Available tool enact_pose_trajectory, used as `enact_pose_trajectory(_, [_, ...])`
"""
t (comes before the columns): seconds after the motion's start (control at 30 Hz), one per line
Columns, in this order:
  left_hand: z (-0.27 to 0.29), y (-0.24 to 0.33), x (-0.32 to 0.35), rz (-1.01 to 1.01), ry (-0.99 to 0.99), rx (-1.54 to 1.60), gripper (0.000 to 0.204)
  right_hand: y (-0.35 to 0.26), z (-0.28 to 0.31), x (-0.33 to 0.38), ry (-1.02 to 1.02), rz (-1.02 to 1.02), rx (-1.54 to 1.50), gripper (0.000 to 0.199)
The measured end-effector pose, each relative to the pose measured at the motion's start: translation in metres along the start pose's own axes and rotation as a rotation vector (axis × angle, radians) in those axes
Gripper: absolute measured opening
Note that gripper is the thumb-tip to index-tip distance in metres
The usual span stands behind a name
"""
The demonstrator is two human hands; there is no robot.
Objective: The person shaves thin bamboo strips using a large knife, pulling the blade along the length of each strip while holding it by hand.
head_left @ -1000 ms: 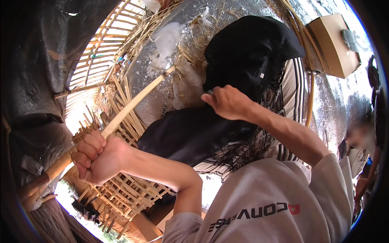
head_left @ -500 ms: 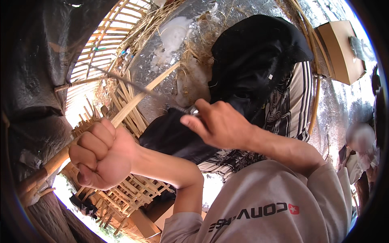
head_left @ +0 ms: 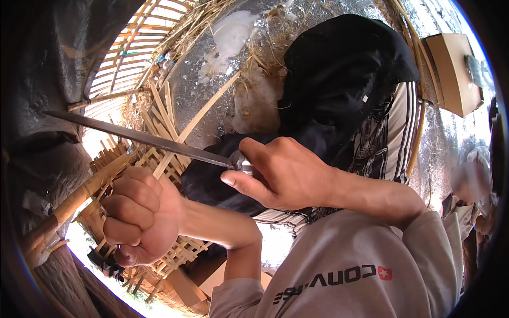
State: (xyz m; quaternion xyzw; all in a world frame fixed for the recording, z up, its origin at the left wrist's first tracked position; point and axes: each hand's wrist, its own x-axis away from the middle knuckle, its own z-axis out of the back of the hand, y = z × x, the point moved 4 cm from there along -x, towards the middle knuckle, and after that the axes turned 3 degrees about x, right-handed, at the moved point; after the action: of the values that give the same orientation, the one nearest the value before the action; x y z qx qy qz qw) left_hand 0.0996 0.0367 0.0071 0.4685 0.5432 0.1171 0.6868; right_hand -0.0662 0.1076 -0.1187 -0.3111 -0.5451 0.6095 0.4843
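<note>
Head view: a long knife (head_left: 143,139), absent a second ago, is now held in the right hand (head_left: 286,177), grip closed on its handle, blade laid across the bamboo strip (head_left: 199,119) clenched in the left hand (head_left: 140,214).

**Shiny ground sheet with a lot piled on it**

From my remote seat, what everything sits on is a silvery foil-like ground sheet (head_left: 212,100). I can see dry straw (head_left: 265,42) scattered over its top part, plus a couple of white patches (head_left: 233,37) I can't identify. A black cloth bundle (head_left: 344,74) lies across the middle, overlapping a striped mat (head_left: 392,132). Split bamboo strips (head_left: 164,111) lie at the left, and a brown cardboard box (head_left: 450,69) sits at the right edge.
</note>
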Motion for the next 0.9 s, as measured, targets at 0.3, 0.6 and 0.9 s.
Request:
enact_pose_trajectory(0.3, [-0.007,0.001,0.002,-0.018,-0.062,0.002,0.037,0.000,0.019,-0.020,0.071,-0.034,0.034,0.050])
enact_pose_trajectory(0.6, [-0.003,-0.001,-0.002,0.006,-0.070,0.092,0.036,0.044,0.005,-0.037,0.156,-0.042,0.113,0.049])
enact_pose_trajectory(0.9, [0.005,-0.002,-0.003,-0.031,-0.002,0.083,0.033,0.082,0.010,-0.022,0.164,-0.213,0.291,0.054])
